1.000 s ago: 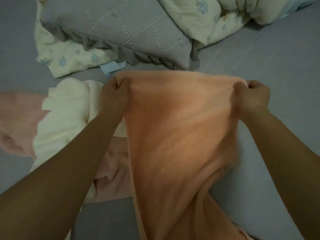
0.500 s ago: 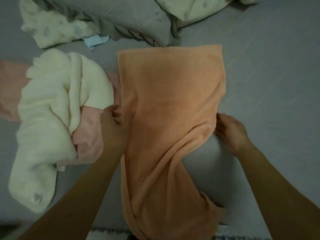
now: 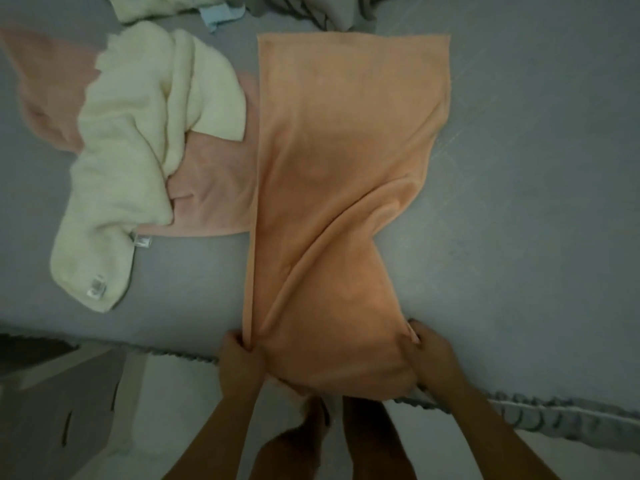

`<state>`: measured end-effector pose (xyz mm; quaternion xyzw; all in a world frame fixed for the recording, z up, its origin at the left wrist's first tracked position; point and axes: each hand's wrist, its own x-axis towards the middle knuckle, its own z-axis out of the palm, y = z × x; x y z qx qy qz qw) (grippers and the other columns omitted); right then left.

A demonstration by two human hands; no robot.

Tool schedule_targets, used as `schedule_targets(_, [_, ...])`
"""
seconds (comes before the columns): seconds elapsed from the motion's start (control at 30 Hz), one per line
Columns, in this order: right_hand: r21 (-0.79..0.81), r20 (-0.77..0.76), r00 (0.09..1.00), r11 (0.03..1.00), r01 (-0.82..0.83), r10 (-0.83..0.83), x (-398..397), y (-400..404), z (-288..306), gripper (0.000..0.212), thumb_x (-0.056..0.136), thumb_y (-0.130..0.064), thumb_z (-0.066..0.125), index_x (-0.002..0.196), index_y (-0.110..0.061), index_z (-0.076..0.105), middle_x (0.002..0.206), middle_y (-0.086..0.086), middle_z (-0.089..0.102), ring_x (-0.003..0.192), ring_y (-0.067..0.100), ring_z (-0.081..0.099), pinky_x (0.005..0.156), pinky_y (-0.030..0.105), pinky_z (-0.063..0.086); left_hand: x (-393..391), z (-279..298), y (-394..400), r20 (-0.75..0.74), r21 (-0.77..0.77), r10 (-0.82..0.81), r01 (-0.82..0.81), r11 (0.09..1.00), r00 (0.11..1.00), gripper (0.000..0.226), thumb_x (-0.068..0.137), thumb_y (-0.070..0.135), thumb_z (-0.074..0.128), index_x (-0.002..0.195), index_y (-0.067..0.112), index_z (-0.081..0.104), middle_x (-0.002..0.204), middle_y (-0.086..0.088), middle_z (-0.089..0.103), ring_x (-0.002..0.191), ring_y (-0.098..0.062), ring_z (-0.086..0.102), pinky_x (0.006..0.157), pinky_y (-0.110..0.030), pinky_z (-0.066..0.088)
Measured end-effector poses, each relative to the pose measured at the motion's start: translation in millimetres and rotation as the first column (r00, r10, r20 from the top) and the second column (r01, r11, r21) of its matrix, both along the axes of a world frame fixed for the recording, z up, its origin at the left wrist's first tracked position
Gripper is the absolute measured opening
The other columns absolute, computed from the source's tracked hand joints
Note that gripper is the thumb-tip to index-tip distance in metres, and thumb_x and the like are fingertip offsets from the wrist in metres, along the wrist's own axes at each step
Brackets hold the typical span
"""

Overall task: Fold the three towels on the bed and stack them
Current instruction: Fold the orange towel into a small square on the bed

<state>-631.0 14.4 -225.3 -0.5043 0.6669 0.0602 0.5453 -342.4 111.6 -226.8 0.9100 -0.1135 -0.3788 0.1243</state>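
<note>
On the grey bed sheet (image 3: 519, 168) we count three towels: one orange towel (image 3: 346, 150), one cream towel (image 3: 131, 140) and one pink towel (image 3: 214, 181). The orange towel lies lengthwise down the middle of the bed, its far end spread flat with a straight edge, its middle gathered into a diagonal fold, and its near end reaching the ruffled edge of the bed (image 3: 540, 417) and hanging over it. The cream towel lies crumpled to the left of it, on top of the pink towel, which shows on either side of the cream one and touches the orange towel's left edge. We see two small labels on the cream towel, both near its lower end. At the top of the view there are rumpled pieces of bedding (image 3: 329, 12), cut off by the frame, along with a small pale blue scrap (image 3: 218, 17). We have two hands at the near end of the orange towel, one at each corner. Our left hand (image 3: 239, 358) has its fingers curled round the left edge, pinching the cloth where it narrows into a strip. Our right hand (image 3: 429, 355) grips the right corner, with the thumb on top of the fabric and the fingers tucked beneath. Both forearms reach forward from the bottom of the view, roughly parallel, with the towel's end stretched between the hands. Below the bed edge we can see pale floor (image 3: 173, 410) and our feet (image 3: 294, 445).
</note>
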Motion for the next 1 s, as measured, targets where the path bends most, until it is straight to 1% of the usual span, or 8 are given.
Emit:
schedule_targets(0.2, [-0.237,-0.183,0.911,0.916,0.324,-0.37,-61.1,54.0,0.5,0.027,0.096,-0.039,0.055,0.09,-0.014,0.061,0.078,0.008,0.06,0.077,0.031,0.058,0.065,0.036,0.044,7.7,-16.2,39.2,-0.064,0.002,-0.128,0.129,0.992,0.99,0.007,0.09,0.008,0.056,0.09,0.008,0.063,0.085,-0.013,0.067,0.074,-0.027,0.061,0.062,-0.033,0.045])
schedule_targets(0.33, [-0.049,-0.143,0.938,0.948,0.313,-0.317,-65.9,95.4,-5.9,0.006,0.093,-0.02,0.061,0.098,-0.016,0.061,0.085,0.004,0.065,0.088,0.031,0.064,0.071,0.037,0.05,-11.2,-17.2,57.6,-0.246,-0.147,-0.039,0.003,0.989,0.968,0.017,0.094,0.029,0.059,0.088,0.014,0.064,0.085,-0.01,0.068,0.082,-0.026,0.065,0.074,-0.043,0.052])
schedule_targets(0.4, [0.1,-0.084,0.959,0.955,0.278,-0.27,-55.5,111.0,-6.6,0.007,0.093,-0.02,0.062,0.1,-0.023,0.062,0.09,-0.001,0.068,0.087,0.02,0.066,0.071,0.034,0.053,-28.5,-18.9,66.2,-0.3,-0.179,-0.1,0.047,0.983,0.949,0.022,0.091,0.038,0.064,0.092,0.016,0.065,0.088,-0.005,0.068,0.08,-0.018,0.065,0.065,-0.032,0.053])
schedule_targets(0.5, [0.284,-0.01,0.967,0.927,0.245,-0.253,-40.3,129.1,-8.0,0.004,0.091,-0.027,0.065,0.094,-0.029,0.062,0.089,-0.013,0.067,0.083,0.006,0.065,0.063,0.022,0.049,-49.6,-24.8,82.2,-0.378,-0.22,-0.158,0.077,0.972,0.912,0.018,0.09,0.026,0.068,0.098,0.01,0.066,0.094,-0.01,0.069,0.082,-0.02,0.067,0.06,-0.021,0.053])
schedule_targets(0.57, [0.208,-0.068,0.953,0.93,0.304,-0.296,-37.2,133.1,-7.6,0.004,0.091,-0.026,0.063,0.095,-0.024,0.063,0.089,-0.006,0.066,0.084,0.014,0.065,0.066,0.027,0.048,-51.8,-27.9,92.8,-0.372,-0.144,-0.151,0.103,0.984,0.916,0.02,0.091,0.024,0.066,0.099,0.006,0.066,0.093,-0.013,0.068,0.086,-0.027,0.065,0.071,-0.034,0.052])
schedule_targets(0.7, [-0.053,-0.304,0.88,0.929,0.366,-0.365,-65.7,133.8,-3.2,0.02,0.092,-0.023,0.06,0.089,-0.004,0.068,0.084,0.016,0.064,0.081,0.033,0.06,0.07,0.038,0.045,-30.7,-22.2,119.5,-0.268,-0.041,-0.083,0.075,0.996,0.96,0.03,0.094,0.03,0.06,0.086,0.001,0.058,0.08,-0.017,0.059,0.074,-0.029,0.057,0.061,-0.034,0.039])
schedule_targets(0.8, [0.029,-0.315,0.893,0.937,0.349,-0.323,-81.4,137.4,-1.8,0.033,0.092,-0.025,0.063,0.07,0.0,0.063,0.071,0.018,0.062,0.069,0.031,0.057,0.068,0.041,0.047,-9.2,-12.0,136.9,-0.231,-0.047,-0.079,0.07,0.996,0.97,0.028,0.093,0.031,0.062,0.077,0.009,0.055,0.069,-0.005,0.054,0.066,-0.023,0.052,0.056,-0.03,0.037])
schedule_targets(1.0, [0.072,-0.188,0.895,0.903,0.424,-0.405,-69.5,145.9,-6.7,0.027,0.097,-0.024,0.054,0.092,0.0,0.065,0.087,0.013,0.064,0.08,0.027,0.059,0.08,0.048,0.05,4.8,-5.3,142.3,-0.378,-0.011,-0.165,0.174,0.985,0.911,0.018,0.094,0.025,0.062,0.1,0.009,0.061,0.092,-0.012,0.066,0.079,-0.027,0.063,0.062,-0.033,0.051])
